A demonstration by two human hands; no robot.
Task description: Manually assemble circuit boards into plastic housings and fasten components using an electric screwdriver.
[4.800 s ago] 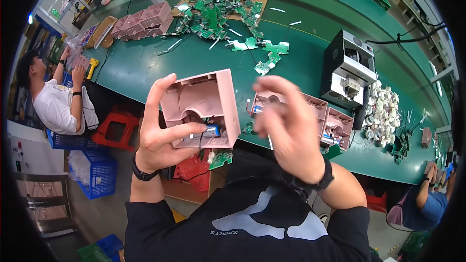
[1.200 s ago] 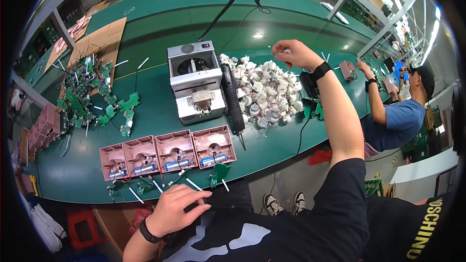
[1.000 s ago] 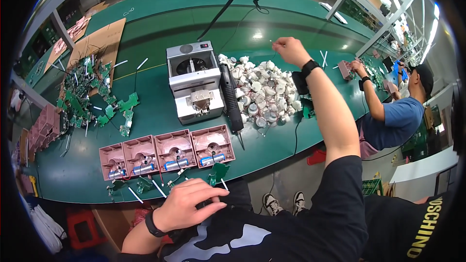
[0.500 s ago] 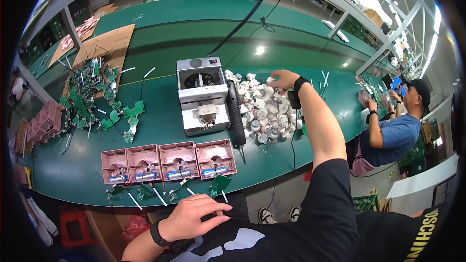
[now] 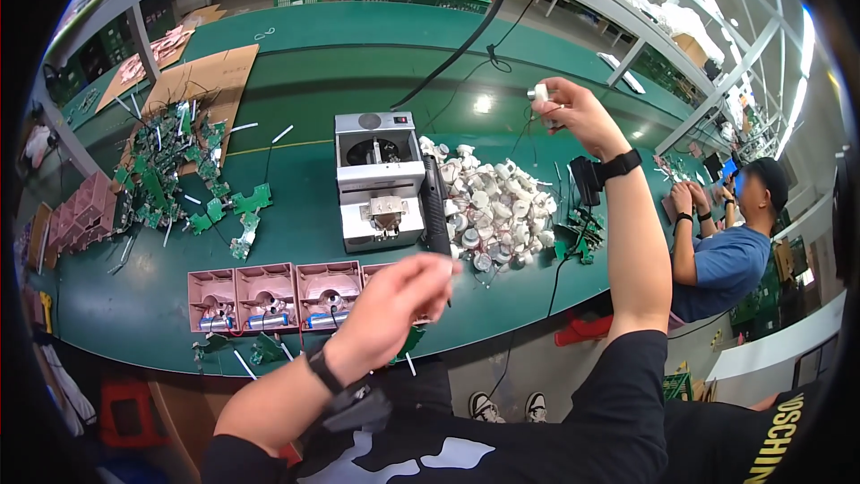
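My right hand (image 5: 578, 115) is raised beyond the heap, fingers closed round a small white plastic part (image 5: 539, 94) with a silvery end. Thin wires dangle below that hand. A heap of similar white parts (image 5: 493, 206) with wires lies on the green table. My left hand (image 5: 394, 309), smeared by motion, hovers over the right end of a row of pink compartmented housings (image 5: 266, 280) and hides part of it. Whether its fingers hold anything does not show. Blue cylindrical cells (image 5: 269, 320) sit inside the housings, and green circuit boards (image 5: 266, 350) lie along the front edge.
A grey machine (image 5: 380, 181) stands mid-table, with a black-handled tool (image 5: 434, 206) beside it. Tangled circuit boards (image 5: 166, 166) pile up at left near cardboard (image 5: 235, 72). More boards (image 5: 582, 233) lie right of the heap. A co-worker (image 5: 727, 251) works at far right.
My right hand has lifted off the heap, moving up and right with a white part. My left hand has risen from the table's front edge to over the pink housings.
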